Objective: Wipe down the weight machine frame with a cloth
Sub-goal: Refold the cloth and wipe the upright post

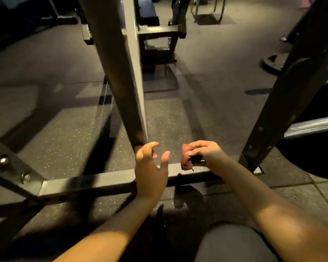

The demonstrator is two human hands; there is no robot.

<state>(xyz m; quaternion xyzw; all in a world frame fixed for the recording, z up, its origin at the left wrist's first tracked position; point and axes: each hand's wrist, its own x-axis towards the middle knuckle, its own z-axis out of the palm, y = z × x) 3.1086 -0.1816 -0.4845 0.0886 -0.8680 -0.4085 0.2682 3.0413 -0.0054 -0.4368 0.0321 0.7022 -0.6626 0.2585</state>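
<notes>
Left hand (pixel 151 167) by upright post (pixel 119 72), cloth (pixel 187 157) right

My forearms are bare right up to the frame's lower edge, with no sleeves or watch showing. My left hand (pixel 151 167) and right hand (pixel 206 154) wear no gloves or rings. Grey trousers cover my knee (pixel 233 244).

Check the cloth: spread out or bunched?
Bunched. The reddish cloth is a crumpled wad pinched in the right hand, held above the frame's floor bar.
</notes>
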